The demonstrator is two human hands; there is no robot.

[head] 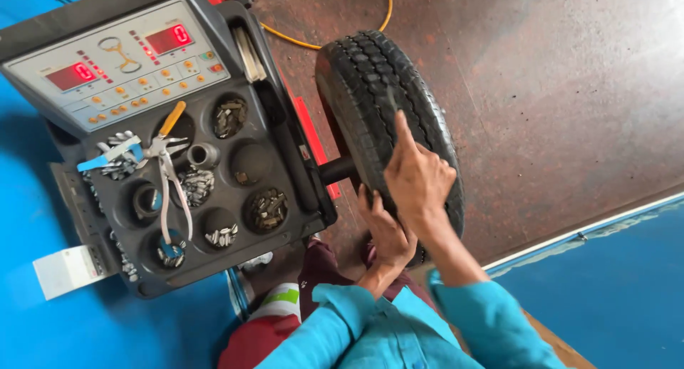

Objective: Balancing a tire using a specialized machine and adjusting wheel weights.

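A black treaded tire [370, 98] is mounted upright on the shaft [335, 171] of a wheel balancing machine [206, 162]. My left hand [385, 230] grips the near edge of the tire, low down by the shaft. Higher up, my right hand [417, 173] rests against the tread with its index finger stretched along the rubber and the other fingers curled in. I cannot tell whether a small object is pinched in it. Both my sleeves are teal.
The machine's top tray holds round wells of metal wheel weights [267, 209], and a pair of pliers [167, 169] lies across it. Above the tray sits a control panel [114, 63] with red displays. A yellow cable [320, 45] runs over the brown floor [556, 91]. Blue floor lies at right and left.
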